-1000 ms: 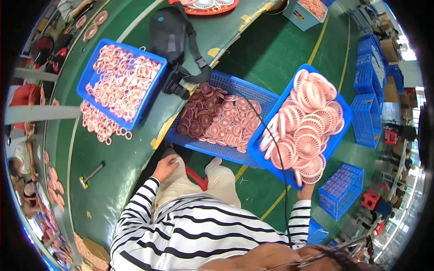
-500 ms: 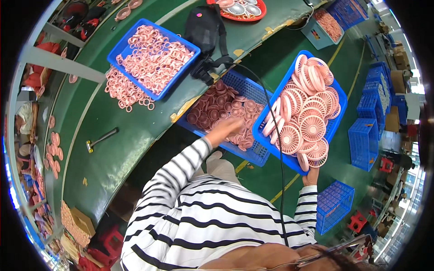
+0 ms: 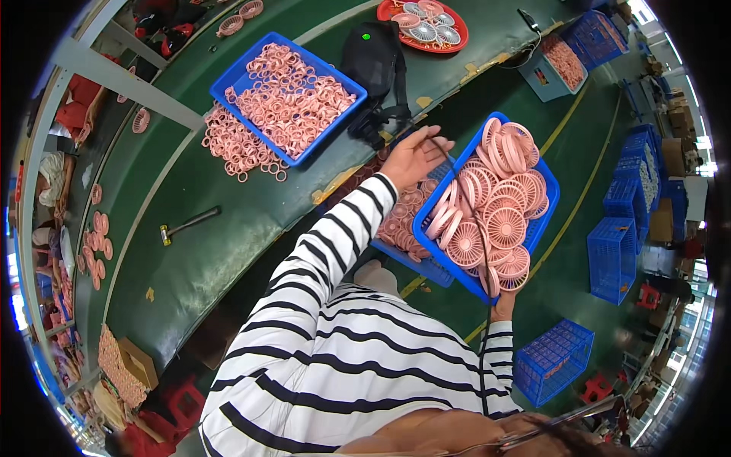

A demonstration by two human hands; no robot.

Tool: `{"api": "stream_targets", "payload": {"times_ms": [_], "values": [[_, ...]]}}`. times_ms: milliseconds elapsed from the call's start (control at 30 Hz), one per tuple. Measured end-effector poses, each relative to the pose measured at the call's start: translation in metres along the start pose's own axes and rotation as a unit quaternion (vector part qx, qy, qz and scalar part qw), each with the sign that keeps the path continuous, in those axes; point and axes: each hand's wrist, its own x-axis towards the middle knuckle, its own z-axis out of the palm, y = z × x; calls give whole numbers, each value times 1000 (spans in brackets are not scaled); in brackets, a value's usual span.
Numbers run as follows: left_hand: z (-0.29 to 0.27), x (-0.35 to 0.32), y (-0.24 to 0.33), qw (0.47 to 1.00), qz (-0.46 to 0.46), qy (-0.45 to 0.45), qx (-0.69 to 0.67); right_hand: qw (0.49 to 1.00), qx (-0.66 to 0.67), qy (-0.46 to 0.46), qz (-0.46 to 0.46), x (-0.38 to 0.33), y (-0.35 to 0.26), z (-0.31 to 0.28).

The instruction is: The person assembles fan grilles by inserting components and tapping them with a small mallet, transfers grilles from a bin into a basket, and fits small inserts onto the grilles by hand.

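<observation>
My right hand (image 3: 503,305) grips the near end of a blue plastic tray (image 3: 435,247), its fingers partly hidden beneath. Pink round fan grilles (image 3: 505,228) are heaped in the tray, some standing on edge. Beyond the tray's left side my left hand (image 3: 416,158) is raised, palm up and fingers spread. A black cable (image 3: 474,215) passes by its fingertips and across the tray; whether they touch cannot be made out. Under the hand and tray, a blue crate (image 3: 426,268) holds pink round parts (image 3: 403,221), partly covered from view.
On the green workbench (image 3: 228,251) lie a blue tray (image 3: 221,82) of pink rings, loose rings (image 3: 232,145), a hammer (image 3: 190,225), a black bag (image 3: 373,61) and a red tray (image 3: 460,47) of grilles. Blue crates (image 3: 554,362) stand on the floor at right.
My left hand has risen out of the lower crate, moving away from me and right, beside the cable. The held tray has shifted slightly left and now covers more of the crate.
</observation>
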Motion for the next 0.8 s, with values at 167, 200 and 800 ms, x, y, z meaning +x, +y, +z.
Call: {"api": "stream_targets", "payload": {"times_ms": [167,200,800], "values": [[-48,-28,25,993,-48,-9,109,996,-79,-10,-36,1,2,0],[-55,-34,27,992,-56,15,114,995,-82,-1,-49,2,2,-5],[-24,-250,90,915,50,-22,400,948,-184,-225,-130,-68,-80,111]]}}
